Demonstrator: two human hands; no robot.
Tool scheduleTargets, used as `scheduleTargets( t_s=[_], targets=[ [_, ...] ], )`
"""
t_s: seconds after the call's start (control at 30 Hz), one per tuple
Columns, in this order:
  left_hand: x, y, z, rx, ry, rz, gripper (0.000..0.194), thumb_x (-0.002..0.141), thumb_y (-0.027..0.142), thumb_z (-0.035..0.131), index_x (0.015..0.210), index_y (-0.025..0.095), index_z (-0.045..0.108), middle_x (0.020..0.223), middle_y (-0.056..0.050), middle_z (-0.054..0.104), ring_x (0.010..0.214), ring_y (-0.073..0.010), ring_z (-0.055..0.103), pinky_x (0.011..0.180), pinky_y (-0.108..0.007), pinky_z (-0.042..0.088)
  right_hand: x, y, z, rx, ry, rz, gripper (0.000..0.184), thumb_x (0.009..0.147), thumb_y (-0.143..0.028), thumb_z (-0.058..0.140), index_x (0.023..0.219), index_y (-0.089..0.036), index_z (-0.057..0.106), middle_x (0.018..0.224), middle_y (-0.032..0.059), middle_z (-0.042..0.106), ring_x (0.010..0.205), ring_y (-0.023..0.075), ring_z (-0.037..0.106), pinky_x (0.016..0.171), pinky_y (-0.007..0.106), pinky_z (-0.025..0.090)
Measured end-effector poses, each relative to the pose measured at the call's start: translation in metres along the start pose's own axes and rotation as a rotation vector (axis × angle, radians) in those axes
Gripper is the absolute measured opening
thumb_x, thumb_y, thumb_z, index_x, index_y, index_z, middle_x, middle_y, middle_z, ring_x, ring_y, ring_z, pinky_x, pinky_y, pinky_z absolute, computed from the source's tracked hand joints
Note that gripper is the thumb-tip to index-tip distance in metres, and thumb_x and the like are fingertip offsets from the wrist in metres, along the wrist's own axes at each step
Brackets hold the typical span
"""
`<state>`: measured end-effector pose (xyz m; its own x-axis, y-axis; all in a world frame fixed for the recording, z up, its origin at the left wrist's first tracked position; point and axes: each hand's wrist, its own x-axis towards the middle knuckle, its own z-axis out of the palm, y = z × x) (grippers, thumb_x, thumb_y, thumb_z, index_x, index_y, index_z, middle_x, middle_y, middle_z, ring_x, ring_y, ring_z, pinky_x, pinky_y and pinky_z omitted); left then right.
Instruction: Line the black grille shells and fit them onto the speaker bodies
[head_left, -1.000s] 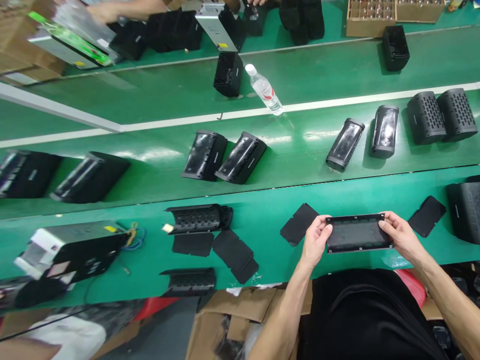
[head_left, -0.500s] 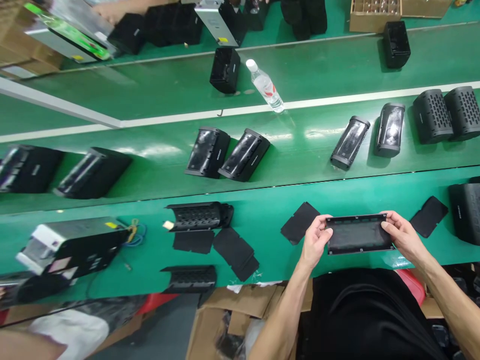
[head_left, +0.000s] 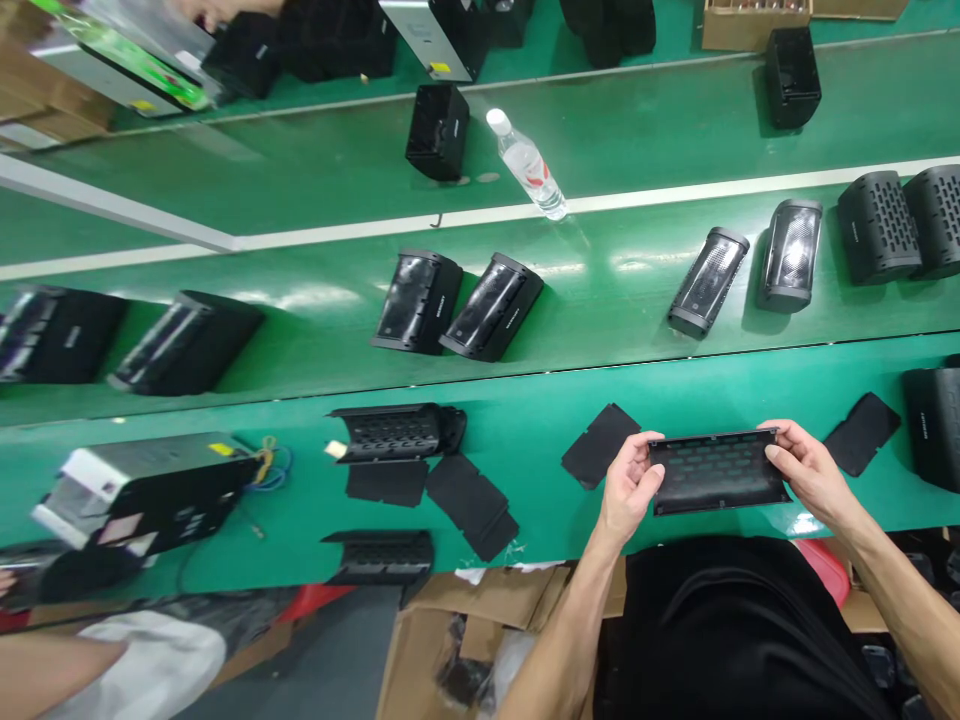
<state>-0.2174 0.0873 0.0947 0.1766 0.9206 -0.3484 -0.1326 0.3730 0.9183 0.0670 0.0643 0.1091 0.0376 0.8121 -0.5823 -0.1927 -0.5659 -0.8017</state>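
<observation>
Between my two hands is a black perforated plastic cover panel point(head_left: 718, 475), held up over the green bench with its hollow inner side facing me. My left hand point(head_left: 628, 485) pinches its left end, thumb on top. At the opposite end my right hand point(head_left: 808, 470) grips near the upper corner with thumb and fingers. Rows of slots show through the panel's middle. A flat black sheet point(head_left: 601, 446) lies on the bench just left of my left hand. Another black sheet point(head_left: 862, 433) rests to the right of my right hand.
Black speaker-like housings point(head_left: 491, 308) stand along the conveyor point(head_left: 315, 350) behind the bench. A water bottle point(head_left: 529, 165) stands farther back. To the left are slotted covers point(head_left: 386, 432), stacked black sheets point(head_left: 472, 505) and a metal-cased unit point(head_left: 157, 490). A co-worker's arm point(head_left: 60, 670) enters at lower left.
The panel has tilted in my hands, so its slots now show where the inside looked plain dark before. Both hands keep their grip. The co-worker's arm at lower left has shifted.
</observation>
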Motion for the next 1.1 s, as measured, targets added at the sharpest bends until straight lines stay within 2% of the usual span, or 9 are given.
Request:
scheduleTargets(
  t_s=[0.2, 0.53, 0.6, 0.7, 0.77, 0.83, 0.9, 1.03, 1.1],
  targets=[
    [0.003, -0.001, 0.000, 0.007, 0.012, -0.002, 0.040, 0.089, 0.045, 0.073, 0.121, 0.021, 0.066, 0.080, 0.002, 0.054, 0.065, -0.0127, 0.043, 0.061, -0.026, 0.038, 0.004, 0.000, 0.001, -0.013, -0.008, -0.004, 0.043, 0.086, -0.055, 0.085, 0.115, -0.027, 0.071, 0.099, 0.0023, 0.073, 0.083, 0.0171, 0.060, 0.071, 0.027, 0.045],
    [0.006, -0.005, 0.000, -0.004, 0.048, -0.041, 0.045, 0.086, 0.049, 0.077, 0.118, 0.020, 0.068, 0.077, 0.003, 0.051, 0.065, -0.0124, 0.041, 0.061, -0.026, 0.036, 0.006, -0.004, 0.007, 0.050, 0.024, 0.040, 0.046, 0.078, -0.056, 0.090, 0.109, -0.026, 0.073, 0.094, 0.0009, 0.071, 0.080, 0.0162, 0.060, 0.069, 0.025, 0.046],
    [0.007, -0.005, 0.001, -0.116, 0.071, -0.105, 0.050, 0.084, 0.058, 0.078, 0.115, 0.020, 0.069, 0.078, 0.002, 0.056, 0.065, -0.0130, 0.047, 0.061, -0.026, 0.039, 0.007, -0.004, 0.008, 0.093, 0.034, 0.074, 0.046, 0.077, -0.056, 0.091, 0.108, -0.027, 0.074, 0.089, -0.0003, 0.069, 0.075, 0.0157, 0.057, 0.065, 0.025, 0.045],
    [0.012, -0.001, 0.001, -0.415, 0.060, -0.298, 0.064, 0.081, 0.079, 0.071, 0.104, 0.020, 0.069, 0.081, -0.001, 0.065, 0.068, -0.0169, 0.059, 0.064, -0.028, 0.047, 0.012, -0.007, 0.010, 0.141, 0.053, 0.128, 0.047, 0.075, -0.060, 0.090, 0.104, -0.027, 0.074, 0.080, -0.0016, 0.064, 0.065, 0.0154, 0.052, 0.059, 0.025, 0.042],
    [0.019, 0.003, -0.001, -0.588, -0.025, -0.483, 0.068, 0.081, 0.086, 0.065, 0.092, 0.019, 0.069, 0.077, -0.003, 0.068, 0.068, -0.0187, 0.065, 0.066, -0.030, 0.051, 0.017, -0.011, 0.014, 0.160, 0.041, 0.153, 0.048, 0.071, -0.062, 0.091, 0.098, -0.026, 0.074, 0.076, -0.0011, 0.063, 0.062, 0.0162, 0.052, 0.059, 0.027, 0.042],
    [0.028, 0.004, -0.001, -0.692, -0.146, -0.674, 0.067, 0.084, 0.084, 0.065, 0.083, 0.017, 0.068, 0.075, -0.005, 0.072, 0.068, -0.0191, 0.068, 0.070, -0.029, 0.053, 0.021, -0.015, 0.020, 0.174, -0.018, 0.165, 0.049, 0.069, -0.063, 0.092, 0.094, -0.025, 0.074, 0.075, -0.0003, 0.063, 0.062, 0.0171, 0.053, 0.060, 0.028, 0.042],
    [0.039, 0.001, 0.003, -0.741, -0.287, -0.811, 0.063, 0.087, 0.077, 0.068, 0.085, 0.015, 0.071, 0.080, -0.008, 0.077, 0.070, -0.0204, 0.072, 0.073, -0.030, 0.053, 0.025, -0.017, 0.026, 0.193, -0.106, 0.168, 0.047, 0.069, -0.063, 0.092, 0.091, -0.025, 0.074, 0.073, -0.0002, 0.063, 0.061, 0.0168, 0.053, 0.061, 0.028, 0.042],
    [0.053, -0.009, 0.016, -0.751, -0.646, -0.951, 0.063, 0.089, 0.073, 0.067, 0.109, 0.014, 0.076, 0.087, -0.014, 0.081, 0.076, -0.0333, 0.076, 0.075, -0.043, 0.057, 0.039, -0.019, 0.027, 0.157, -0.260, 0.165, 0.044, 0.075, -0.062, 0.089, 0.089, -0.023, 0.073, 0.073, -0.0007, 0.062, 0.061, 0.0150, 0.055, 0.061, 0.026, 0.042],
    [0.053, -0.012, 0.020, -0.763, -0.680, -0.925, 0.063, 0.088, 0.071, 0.068, 0.111, 0.013, 0.077, 0.086, -0.015, 0.081, 0.080, -0.0355, 0.077, 0.076, -0.043, 0.058, 0.059, -0.033, 0.014, 0.001, -0.193, 0.108, 0.048, 0.075, -0.067, 0.086, 0.093, -0.024, 0.073, 0.077, 0.0009, 0.065, 0.063, 0.0170, 0.058, 0.059, 0.027, 0.044]
  ],
)
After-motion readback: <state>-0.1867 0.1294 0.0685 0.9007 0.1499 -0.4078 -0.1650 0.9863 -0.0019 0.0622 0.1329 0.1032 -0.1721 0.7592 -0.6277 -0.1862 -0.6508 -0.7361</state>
